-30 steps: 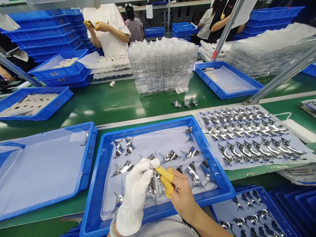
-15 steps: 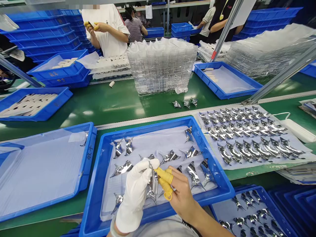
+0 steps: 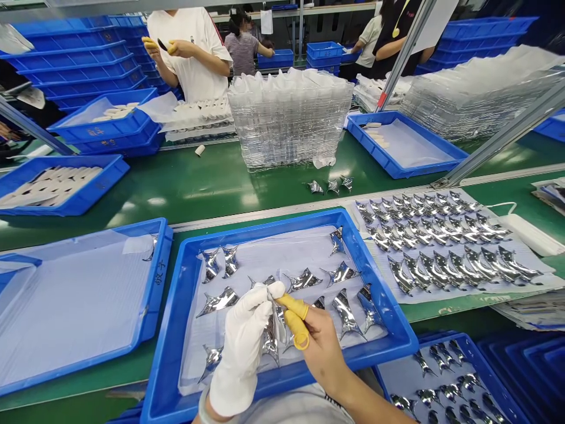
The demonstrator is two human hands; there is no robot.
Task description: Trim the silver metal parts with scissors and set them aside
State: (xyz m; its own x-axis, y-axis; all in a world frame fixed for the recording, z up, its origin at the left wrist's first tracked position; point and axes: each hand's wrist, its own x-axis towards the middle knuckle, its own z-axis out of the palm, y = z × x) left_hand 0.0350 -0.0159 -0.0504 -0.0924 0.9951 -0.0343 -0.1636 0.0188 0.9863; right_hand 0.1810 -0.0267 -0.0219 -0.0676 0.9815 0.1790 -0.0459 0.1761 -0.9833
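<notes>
My left hand [image 3: 241,344], in a white glove, is closed in a pinch around a shiny curved metal piece [image 3: 279,323], held nearly upright. Yellow finger cots cover the thumb and forefinger of my right hand [image 3: 320,341]. Its fingertips press at the upper end and right side of the same piece, their exact grip partly hidden. Below both hands lies a blue tray [image 3: 176,300] lined with white paper. Several four-pointed chrome pieces [image 3: 346,313] rest apart from each other on that paper.
To the right, rows of chrome pieces [image 3: 441,274] lie on paper. A paper-lined blue tray [image 3: 154,300] stands left. Clear plastic trays [image 3: 289,126] are stacked behind, near a slanted metal post [image 3: 498,141]. A person in a white shirt [image 3: 189,53] works across the bench.
My right fingers have shifted slightly around the metal piece, while my left hand stays nearly in place. Across the bench, the person's hands have moved apart.
</notes>
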